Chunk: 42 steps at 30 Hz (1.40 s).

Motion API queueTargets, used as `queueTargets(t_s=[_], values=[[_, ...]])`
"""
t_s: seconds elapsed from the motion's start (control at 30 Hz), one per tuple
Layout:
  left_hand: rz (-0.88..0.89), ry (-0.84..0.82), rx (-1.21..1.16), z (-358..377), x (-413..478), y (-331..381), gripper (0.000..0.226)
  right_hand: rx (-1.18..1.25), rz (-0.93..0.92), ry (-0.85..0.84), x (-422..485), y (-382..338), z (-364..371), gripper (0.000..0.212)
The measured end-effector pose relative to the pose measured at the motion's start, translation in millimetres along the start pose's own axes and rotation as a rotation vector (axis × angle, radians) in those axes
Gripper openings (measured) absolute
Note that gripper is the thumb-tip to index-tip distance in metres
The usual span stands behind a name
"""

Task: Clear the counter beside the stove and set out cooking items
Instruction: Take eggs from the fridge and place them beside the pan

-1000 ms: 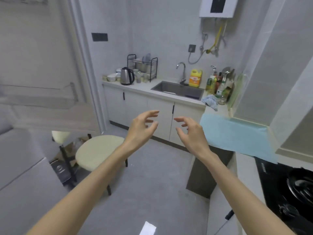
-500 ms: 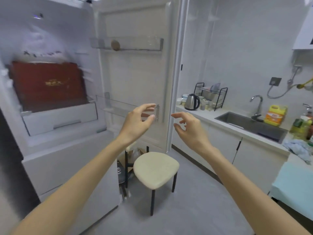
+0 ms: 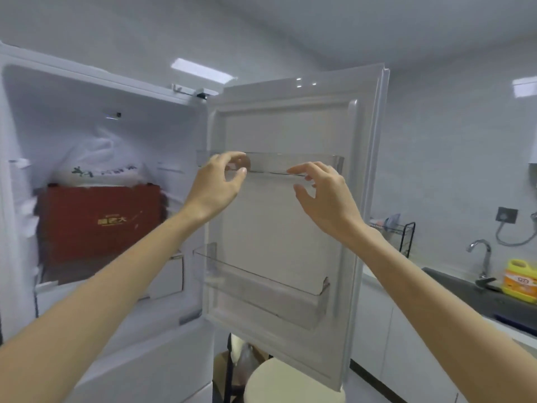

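Left hand (image 3: pixel 216 184) curved near small round item (image 3: pixel 243 163) on door shelf (image 3: pixel 293 163), contact unclear; right hand (image 3: pixel 325 193) spread, empty. Probably light: pinch sides, 2 fingertips.

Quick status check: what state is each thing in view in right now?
Fridge door: swung open.
Upper door shelf: holds one small round brownish item.
Left hand: fingers loosely curved, holding nothing, in front of that item.
Right hand: open, holding nothing.
Red box: inside the fridge, under a white bag.
Tap: no water seen running.
Yellow bottle: upright beside the sink.
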<state>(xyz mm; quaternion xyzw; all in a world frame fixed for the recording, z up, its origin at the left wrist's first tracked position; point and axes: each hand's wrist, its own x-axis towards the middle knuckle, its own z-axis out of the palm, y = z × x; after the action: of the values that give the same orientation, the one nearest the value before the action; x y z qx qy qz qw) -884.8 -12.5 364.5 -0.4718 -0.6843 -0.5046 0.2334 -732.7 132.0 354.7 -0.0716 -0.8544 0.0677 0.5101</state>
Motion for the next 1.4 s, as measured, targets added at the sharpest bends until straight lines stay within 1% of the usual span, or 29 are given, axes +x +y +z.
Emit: queueTargets(t_s=[0.1,0.27,0.37,0.47,0.57,0.67,0.73,0.83,0.93,1.07,1.17,1.23,1.33,1.4], values=[[0.034,0.036,0.087,-5.0,45.7,-21.9,0.034,-0.085,-0.041,0.056,38.4,-1.7,11.7,0.025],[0.013,-0.074,0.159,2.2,113.3,-45.7,0.037,-0.206,-0.047,0.027,84.9,10.9,33.2,0.027],[0.009,-0.204,0.206,12.0,146.2,-53.3,0.036,-0.264,-0.082,0.040,102.8,20.0,44.6,0.025],[-0.035,-0.361,0.193,19.9,172.9,-58.0,0.035,-0.337,-0.130,0.025,114.2,27.1,55.7,0.022],[-0.139,-0.569,0.163,24.1,198.6,-65.0,0.038,-0.372,-0.211,0.039,122.3,30.3,63.5,0.024],[-0.238,-0.768,0.249,26.6,217.2,-69.2,0.041,-0.414,-0.298,0.038,128.3,32.0,68.6,0.018],[-0.285,-0.825,0.279,33.0,227.1,-74.7,0.039,-0.461,-0.353,0.050,130.3,34.9,72.4,0.016],[-0.361,-0.923,0.248,42.6,238.4,-84.3,0.031,-0.468,-0.365,0.070,134.7,39.7,76.3,0.017],[-0.378,-1.036,0.253,46.8,244.3,-91.7,0.033,-0.467,-0.384,0.086,136.8,42.7,77.7,0.019],[-0.368,-1.027,0.201,48.6,244.8,-95.5,0.032,-0.463,-0.409,0.114,135.8,44.8,79.6,0.023],[-0.333,-0.941,0.105,45.6,238.5,-97.6,0.029,-0.473,-0.393,0.146,134.5,46.2,80.9,0.031],[-0.279,-0.819,-0.043,41.1,232.2,-97.8,0.031,-0.464,-0.365,0.153,132.1,45.6,82.3,0.033],[-0.218,-0.592,-0.321,34.1,220.7,-91.7,0.045,-0.456,-0.319,0.142,126.4,43.6,81.4,0.029],[-0.166,-0.446,-0.413,29.7,211.2,-82.5,0.052,-0.466,-0.296,0.145,122.3,41.3,78.9,0.023]])
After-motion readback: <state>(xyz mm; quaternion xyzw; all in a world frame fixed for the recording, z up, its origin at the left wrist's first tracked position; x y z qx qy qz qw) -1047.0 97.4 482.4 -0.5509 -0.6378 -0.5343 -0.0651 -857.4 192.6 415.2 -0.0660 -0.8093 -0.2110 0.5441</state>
